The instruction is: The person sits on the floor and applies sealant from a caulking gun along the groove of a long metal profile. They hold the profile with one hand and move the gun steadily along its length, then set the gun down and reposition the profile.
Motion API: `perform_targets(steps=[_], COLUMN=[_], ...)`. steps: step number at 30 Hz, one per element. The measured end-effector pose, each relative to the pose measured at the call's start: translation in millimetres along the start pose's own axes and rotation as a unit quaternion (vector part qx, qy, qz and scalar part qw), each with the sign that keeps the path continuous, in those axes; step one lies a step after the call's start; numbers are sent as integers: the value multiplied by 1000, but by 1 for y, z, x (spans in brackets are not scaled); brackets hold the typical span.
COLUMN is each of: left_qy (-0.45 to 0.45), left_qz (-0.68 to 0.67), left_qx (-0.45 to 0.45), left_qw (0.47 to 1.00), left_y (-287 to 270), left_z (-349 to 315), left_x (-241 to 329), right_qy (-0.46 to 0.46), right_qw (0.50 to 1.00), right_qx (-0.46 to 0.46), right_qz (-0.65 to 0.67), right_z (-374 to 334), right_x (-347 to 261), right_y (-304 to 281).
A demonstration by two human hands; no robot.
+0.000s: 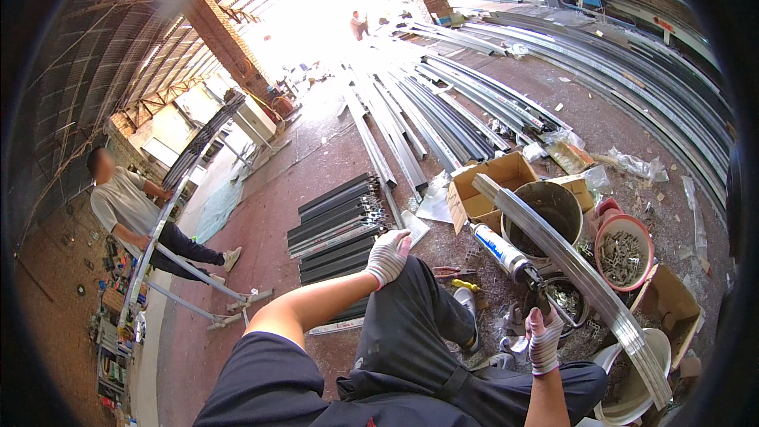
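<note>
Daylight pours through the wide opening [316,20] far beyond your left hand [387,258], so overexposed that detail there washes to white. Glare streaks the metal bars [433,122] ahead of that hand, and the silver strips [575,275] beside your right hand [544,343] catch pale highlights. Both your hands show clearly in softer light. High to the left of your left hand, the roof [87,55] is dim; straight edges bend toward the black rim.

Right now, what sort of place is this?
Probably a metal workshop: long metal profiles lie in rows, a tub holds small metal parts, and the right hand grips a sealant gun.
</note>
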State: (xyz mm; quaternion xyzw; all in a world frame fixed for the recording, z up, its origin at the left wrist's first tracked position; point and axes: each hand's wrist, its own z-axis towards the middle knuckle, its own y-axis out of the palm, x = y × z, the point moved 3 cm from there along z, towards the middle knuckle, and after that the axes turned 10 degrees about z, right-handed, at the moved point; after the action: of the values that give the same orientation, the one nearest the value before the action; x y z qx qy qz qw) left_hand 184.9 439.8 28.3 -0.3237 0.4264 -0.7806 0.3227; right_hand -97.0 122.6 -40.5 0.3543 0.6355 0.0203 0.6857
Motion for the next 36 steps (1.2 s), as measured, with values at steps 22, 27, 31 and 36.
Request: perform_targets(steps=[22, 27, 31, 36], left_qy=[8, 8, 9, 2], left_qz=[-15, -11, 0, -2], left_qx=[3, -1, 10, 9], left_qw=[1000, 1000, 1000, 1000], left_y=[1, 0, 0, 3], left_z=[0, 0, -1, 0], left_x=[-3, -2, -2, -3], right_qy=[-21, -24, -27, -15], right_qw=[1000, 999, 999, 997], right_qx=[3, 8, 14, -13], right_qz=[23, 23, 25, 76], right_z=[0, 0, -3, -4], right_x=[-1, -3, -9, -7], right_y=[-1, 2, 5, 4])
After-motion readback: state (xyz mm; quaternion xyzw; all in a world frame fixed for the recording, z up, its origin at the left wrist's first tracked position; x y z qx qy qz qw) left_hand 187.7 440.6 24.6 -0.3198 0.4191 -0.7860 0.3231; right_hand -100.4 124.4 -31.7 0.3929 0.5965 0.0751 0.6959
